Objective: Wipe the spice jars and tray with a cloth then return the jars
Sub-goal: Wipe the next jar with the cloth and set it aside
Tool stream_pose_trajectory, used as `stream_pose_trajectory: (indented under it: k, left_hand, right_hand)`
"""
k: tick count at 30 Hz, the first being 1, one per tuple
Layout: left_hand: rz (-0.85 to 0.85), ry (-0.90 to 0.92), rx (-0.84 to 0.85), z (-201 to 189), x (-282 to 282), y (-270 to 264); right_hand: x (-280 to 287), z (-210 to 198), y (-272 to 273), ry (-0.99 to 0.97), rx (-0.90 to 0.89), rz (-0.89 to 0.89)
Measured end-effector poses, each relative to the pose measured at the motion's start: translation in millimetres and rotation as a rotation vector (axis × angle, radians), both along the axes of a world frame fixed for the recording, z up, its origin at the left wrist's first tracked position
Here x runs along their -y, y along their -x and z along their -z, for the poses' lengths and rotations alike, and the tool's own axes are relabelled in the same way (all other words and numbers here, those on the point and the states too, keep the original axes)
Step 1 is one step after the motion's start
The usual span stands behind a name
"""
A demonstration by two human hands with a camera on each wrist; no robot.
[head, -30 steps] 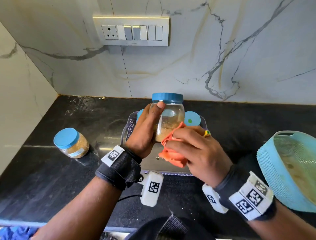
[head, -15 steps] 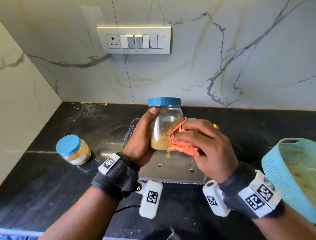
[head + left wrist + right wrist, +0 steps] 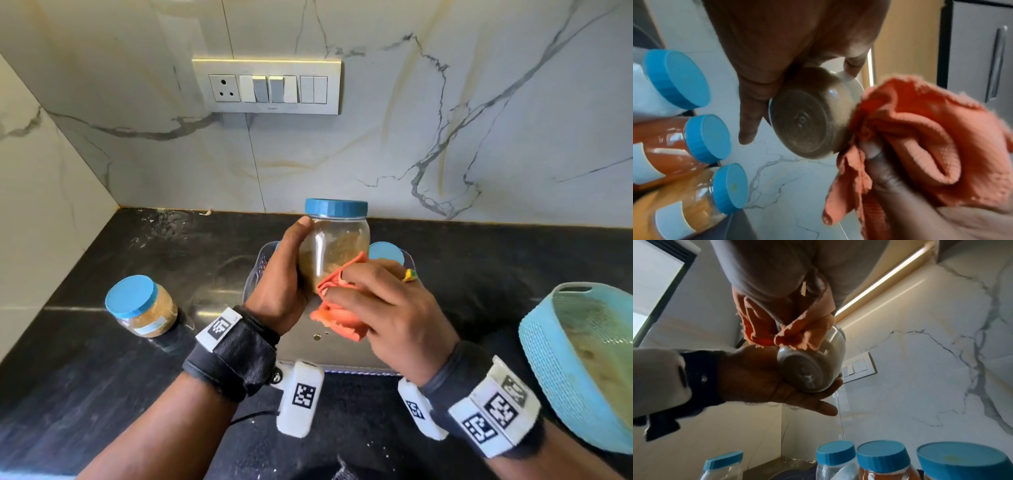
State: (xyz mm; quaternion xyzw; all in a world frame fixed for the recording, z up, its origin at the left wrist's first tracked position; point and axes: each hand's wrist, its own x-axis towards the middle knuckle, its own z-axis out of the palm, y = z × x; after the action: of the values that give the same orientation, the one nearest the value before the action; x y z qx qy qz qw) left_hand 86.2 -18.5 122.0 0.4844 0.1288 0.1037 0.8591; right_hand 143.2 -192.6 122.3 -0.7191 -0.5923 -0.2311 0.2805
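My left hand (image 3: pixel 287 274) grips a clear spice jar (image 3: pixel 337 246) with a blue lid and brown powder, held upright above the grey tray (image 3: pixel 260 270). My right hand (image 3: pixel 380 301) holds a bunched orange cloth (image 3: pixel 337 313) against the jar's lower right side. The jar's base (image 3: pixel 807 128) faces the left wrist camera, with the cloth (image 3: pixel 920 146) pressed to its edge. From the right wrist, the cloth (image 3: pixel 797 331) lies over the jar (image 3: pixel 813 366). Three more blue-lidded jars (image 3: pixel 707 138) stand in the tray. Another jar (image 3: pixel 142 306) stands on the counter at left.
A black stone counter (image 3: pixel 102 377) meets a marble wall carrying a switch panel (image 3: pixel 267 85). A light blue mesh basket (image 3: pixel 582 363) sits at the right edge. A white side wall closes off the left.
The jar has stayed in my left hand above the tray. My right hand has rubbed the cloth up the jar's side and back down to its lower part.
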Motion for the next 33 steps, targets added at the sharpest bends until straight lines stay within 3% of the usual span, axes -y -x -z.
stream_pose_trajectory:
  k: [4,6,9,11,15,17,22,24,29,33]
  left_hand:
    - [-0.082,-0.259,-0.003,5.6,2.5,-1.4]
    - [-0.076,-0.244,0.014,6.7,6.2,0.1]
    - [-0.035,-0.187,0.034,7.3,12.2,-0.5]
    - [-0.038,-0.152,0.048,5.1,14.4,-1.1]
    - [-0.055,-0.113,0.082,1.9,7.0,-0.7]
    - [-0.056,-0.109,0.091,2.7,6.5,1.2]
    - [-0.022,-0.051,0.110,-4.3,18.0,1.1]
    - [0.000,-0.022,0.134,-8.7,16.7,-0.6]
    - [-0.020,0.030,0.184,-16.0,8.9,1.8]
    - [0.038,-0.061,0.204,-19.9,15.7,-1.6]
  right_hand:
    - [0.4,-3.3,6.8,0.062,0.119,0.025]
    - [-0.6,-9.0,-1.4,0.027,0.065,0.022]
    - [-4.1,-25.9,-29.4,-0.142,-0.198,0.078]
    - [-3.6,-33.2,-32.4,-0.189,-0.277,0.072]
    - [3.0,-11.1,7.7,-0.035,-0.046,0.009]
    - [5.2,-7.6,2.7,0.010,-0.009,-0.044]
    - [-4.4,-36.2,-27.8,-0.280,-0.329,0.058]
    - [-4.1,-33.6,-12.2,-0.284,-0.308,0.069]
    - [7.8,-8.7,6.1,-0.056,-0.047,-0.011]
    - [-2.1,-38.1,-25.6,-0.308,-0.279,0.004]
